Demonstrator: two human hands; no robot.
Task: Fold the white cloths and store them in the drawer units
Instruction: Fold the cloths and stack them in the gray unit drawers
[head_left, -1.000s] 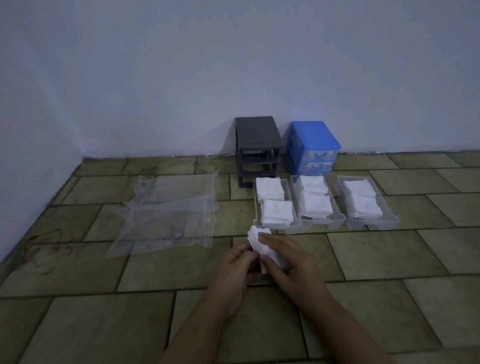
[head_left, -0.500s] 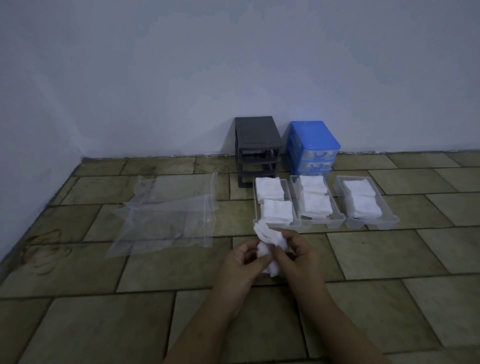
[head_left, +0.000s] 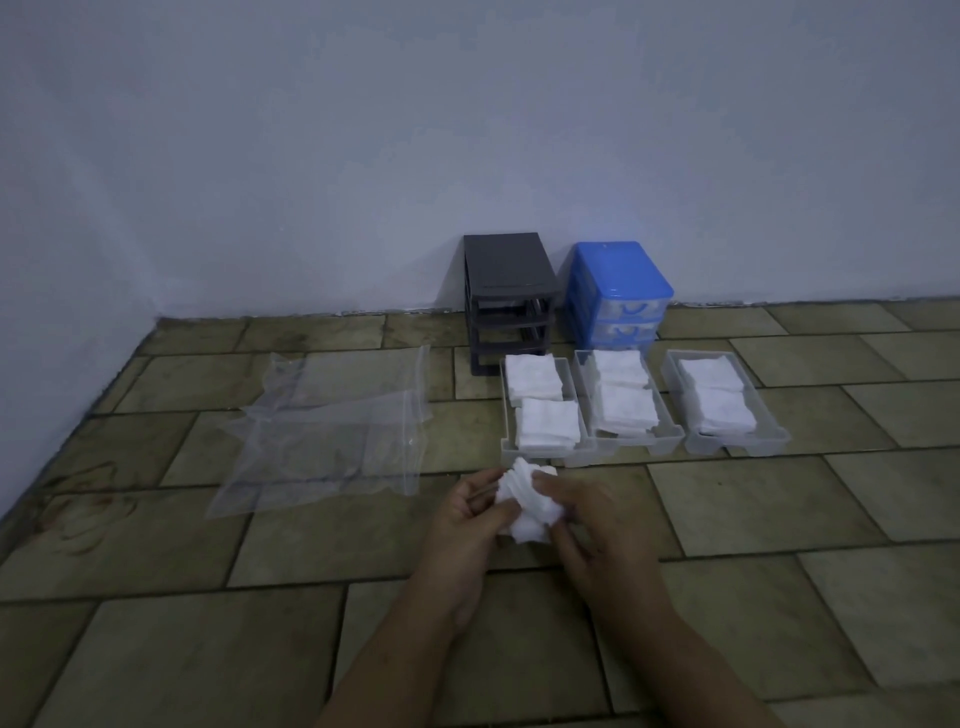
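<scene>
Since the earlier frame, both hands have bunched the white cloth (head_left: 527, 506) tighter. Left hand (head_left: 470, 525) and right hand (head_left: 597, 530) grip it at 6 o'clock of the left drawer (head_left: 511, 447). Folding is in hand; next, flatten it.

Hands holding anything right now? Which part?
Yes. Both hands hold one crumpled white cloth above the tiled floor: left hand pinches its left side, right hand grips its right side, fingers over the top.
</scene>
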